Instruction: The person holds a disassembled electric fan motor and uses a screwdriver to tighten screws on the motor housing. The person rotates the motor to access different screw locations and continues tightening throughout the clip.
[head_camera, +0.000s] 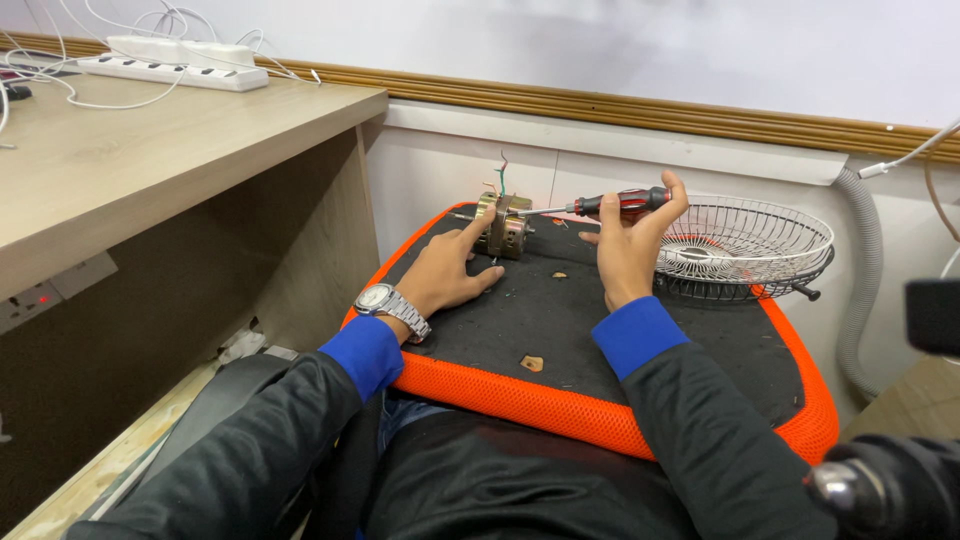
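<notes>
Left hand: the left hand (450, 270) lies palm down on the black pad, fingers spread and mostly open; the index finger reaches forward and presses on the small metal motor (503, 225), steadying it rather than gripping it.

Right hand: the right hand (630, 245) is loosely curled, with thumb and fingertips closed round the handle of the screwdriver (600, 206). The palm faces left, the wrist raised off the pad.

Screwdriver: red and black handle, thin steel shaft. Its long axis runs nearly level, from the right hand leftward, and the tip meets the right side of the motor.

Motor: it sits at the far edge of the pad, ahead of the left hand and to the left of the right hand. The left hand is the nearer one and touches it; the right reaches it only through the tool. Thin wires, one green and one red, stand up from its top.

Pad: a black cushion with orange mesh rim (520, 400) resting across the person's lap; it carries the motor and both hands.

Scraps: two small tan chips lie on the pad, one near the middle (559, 275), one close to the near rim (532, 363).

Wire guard: one round wire fan guard (745, 245) lies just right of the right hand.

Worktop: a wooden worktop (120, 170) to the left carries a white power strip (175, 62) and white cables.

Count: one motor, one screwdriver, one guard, two chips.
</notes>
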